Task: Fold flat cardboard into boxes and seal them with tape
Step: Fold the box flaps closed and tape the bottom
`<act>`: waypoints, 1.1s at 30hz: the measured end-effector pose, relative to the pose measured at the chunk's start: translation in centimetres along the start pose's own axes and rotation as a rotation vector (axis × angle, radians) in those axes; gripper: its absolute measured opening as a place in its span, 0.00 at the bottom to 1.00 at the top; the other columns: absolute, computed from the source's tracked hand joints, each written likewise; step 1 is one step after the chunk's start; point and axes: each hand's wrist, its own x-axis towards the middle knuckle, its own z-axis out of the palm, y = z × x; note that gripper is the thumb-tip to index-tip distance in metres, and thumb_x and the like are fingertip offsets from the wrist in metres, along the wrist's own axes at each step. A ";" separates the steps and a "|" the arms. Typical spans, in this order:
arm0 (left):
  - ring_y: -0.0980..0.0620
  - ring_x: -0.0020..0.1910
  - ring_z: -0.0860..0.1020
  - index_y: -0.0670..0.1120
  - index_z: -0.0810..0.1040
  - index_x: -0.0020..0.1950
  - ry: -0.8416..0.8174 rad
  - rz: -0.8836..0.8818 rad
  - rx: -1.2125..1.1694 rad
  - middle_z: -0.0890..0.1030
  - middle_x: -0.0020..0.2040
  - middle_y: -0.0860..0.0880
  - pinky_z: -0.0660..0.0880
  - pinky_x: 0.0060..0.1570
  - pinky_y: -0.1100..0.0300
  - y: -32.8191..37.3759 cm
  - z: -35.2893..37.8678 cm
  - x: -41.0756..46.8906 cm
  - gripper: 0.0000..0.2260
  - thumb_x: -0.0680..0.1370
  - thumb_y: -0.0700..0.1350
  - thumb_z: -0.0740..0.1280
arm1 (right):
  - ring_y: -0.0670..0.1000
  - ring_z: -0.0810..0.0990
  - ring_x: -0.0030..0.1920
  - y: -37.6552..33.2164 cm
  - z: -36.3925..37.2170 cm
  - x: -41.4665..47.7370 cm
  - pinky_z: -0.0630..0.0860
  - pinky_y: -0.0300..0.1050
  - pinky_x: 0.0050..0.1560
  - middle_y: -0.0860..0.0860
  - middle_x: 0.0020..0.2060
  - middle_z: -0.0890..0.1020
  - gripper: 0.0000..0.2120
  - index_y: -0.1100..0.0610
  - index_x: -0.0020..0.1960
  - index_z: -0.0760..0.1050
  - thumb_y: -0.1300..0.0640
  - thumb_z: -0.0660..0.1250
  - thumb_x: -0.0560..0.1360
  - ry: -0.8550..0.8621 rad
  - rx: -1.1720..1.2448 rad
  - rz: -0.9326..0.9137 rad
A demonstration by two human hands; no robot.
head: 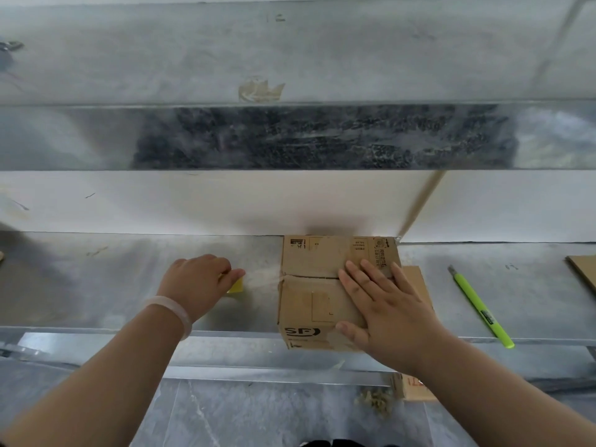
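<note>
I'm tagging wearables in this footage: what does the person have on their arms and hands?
No sleeves or gloves are worn. The left hand has a pale, translucent bangle at its wrist. The right hand shows no ring or watch.

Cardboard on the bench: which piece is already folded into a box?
The SF-printed box under the flat right hand; the cardboard sheet at the far right lies flat.
</note>
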 end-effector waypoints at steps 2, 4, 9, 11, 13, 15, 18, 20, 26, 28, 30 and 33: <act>0.56 0.34 0.73 0.52 0.73 0.38 -0.007 -0.006 -0.008 0.74 0.36 0.55 0.66 0.43 0.59 0.2 0.0 -0.1 0.21 0.79 0.62 0.48 | 0.51 0.65 0.74 0.0 0.2 0.2 0.55 0.56 0.68 0.52 0.74 0.67 0.37 0.56 0.75 0.64 0.32 0.43 0.79 0.018 -0.033 0.012; 0.55 0.35 0.74 0.52 0.74 0.38 -0.014 -0.006 -0.007 0.74 0.36 0.54 0.68 0.44 0.58 0.4 0.0 -0.2 0.22 0.80 0.62 0.48 | 0.51 0.61 0.75 0.0 -0.2 0.1 0.54 0.54 0.70 0.53 0.76 0.64 0.37 0.56 0.76 0.60 0.32 0.42 0.79 0.012 -0.024 0.010; 0.54 0.35 0.74 0.53 0.73 0.38 -0.007 -0.040 0.006 0.73 0.36 0.55 0.66 0.45 0.57 0.7 0.0 -0.3 0.21 0.80 0.62 0.49 | 0.44 0.30 0.75 0.3 -0.8 0.0 0.31 0.49 0.73 0.44 0.74 0.30 0.46 0.50 0.77 0.29 0.25 0.31 0.67 -0.010 0.059 -0.042; 0.53 0.35 0.74 0.52 0.74 0.38 -0.008 -0.060 0.016 0.74 0.36 0.55 0.68 0.46 0.57 0.9 0.0 -0.3 0.21 0.80 0.62 0.50 | 0.45 0.31 0.76 0.0 -0.7 0.2 0.32 0.50 0.73 0.45 0.76 0.32 0.48 0.50 0.77 0.31 0.23 0.31 0.66 -0.013 0.055 -0.028; 0.53 0.36 0.75 0.52 0.74 0.39 -0.013 -0.072 0.034 0.74 0.36 0.55 0.68 0.46 0.57 1.1 0.0 -0.4 0.21 0.80 0.62 0.50 | 0.46 0.32 0.76 -0.3 -0.4 0.3 0.33 0.52 0.73 0.46 0.76 0.32 0.49 0.50 0.78 0.31 0.23 0.29 0.65 -0.005 0.052 -0.021; 0.53 0.36 0.74 0.52 0.74 0.39 -0.022 -0.083 0.043 0.74 0.37 0.55 0.69 0.46 0.57 1.2 0.0 -0.5 0.21 0.80 0.62 0.50 | 0.47 0.33 0.77 -0.3 -0.2 0.5 0.33 0.53 0.73 0.47 0.76 0.34 0.50 0.52 0.78 0.34 0.23 0.28 0.65 0.011 0.060 -0.024; 0.53 0.37 0.75 0.53 0.75 0.40 -0.036 -0.108 0.056 0.75 0.38 0.55 0.69 0.47 0.57 1.6 -0.1 -0.5 0.21 0.80 0.62 0.50 | 0.46 0.31 0.76 -0.2 -0.4 0.6 0.33 0.51 0.75 0.47 0.76 0.33 0.50 0.53 0.78 0.34 0.23 0.27 0.65 0.010 0.112 -0.036; 0.53 0.38 0.75 0.53 0.75 0.41 -0.047 -0.125 0.078 0.75 0.38 0.55 0.69 0.47 0.57 2.0 -0.2 -0.5 0.21 0.80 0.62 0.50 | 0.45 0.28 0.75 0.1 -0.7 0.7 0.33 0.51 0.76 0.46 0.73 0.29 0.50 0.53 0.77 0.31 0.24 0.26 0.63 -0.041 0.111 -0.048; 0.54 0.36 0.74 0.53 0.74 0.40 -0.052 -0.175 0.106 0.74 0.37 0.55 0.66 0.44 0.58 2.6 -0.1 -0.8 0.20 0.80 0.62 0.50 | 0.46 0.36 0.77 0.6 0.1 0.7 0.37 0.48 0.76 0.48 0.78 0.38 0.47 0.54 0.79 0.39 0.27 0.29 0.69 0.062 0.135 -0.051; 0.54 0.36 0.74 0.53 0.75 0.40 -0.052 -0.197 0.107 0.75 0.38 0.55 0.64 0.44 0.58 2.6 -0.1 -0.8 0.20 0.80 0.62 0.51 | 0.49 0.38 0.78 0.5 0.4 0.5 0.37 0.49 0.74 0.51 0.79 0.41 0.46 0.57 0.80 0.43 0.27 0.32 0.73 0.121 0.151 -0.011; 0.53 0.37 0.74 0.53 0.75 0.41 -0.060 -0.208 0.102 0.75 0.38 0.55 0.62 0.44 0.58 2.6 -0.1 -0.9 0.20 0.80 0.62 0.51 | 0.49 0.31 0.76 0.7 0.5 0.6 0.33 0.50 0.74 0.51 0.78 0.35 0.46 0.57 0.79 0.37 0.27 0.32 0.72 0.091 0.149 0.004; 0.53 0.38 0.75 0.53 0.76 0.42 -0.066 -0.209 0.088 0.76 0.39 0.55 0.63 0.44 0.58 2.6 -0.1 -1.0 0.20 0.80 0.62 0.50 | 0.48 0.28 0.75 0.8 -0.1 0.8 0.32 0.54 0.75 0.51 0.77 0.32 0.47 0.56 0.79 0.34 0.26 0.31 0.70 0.052 0.088 -0.002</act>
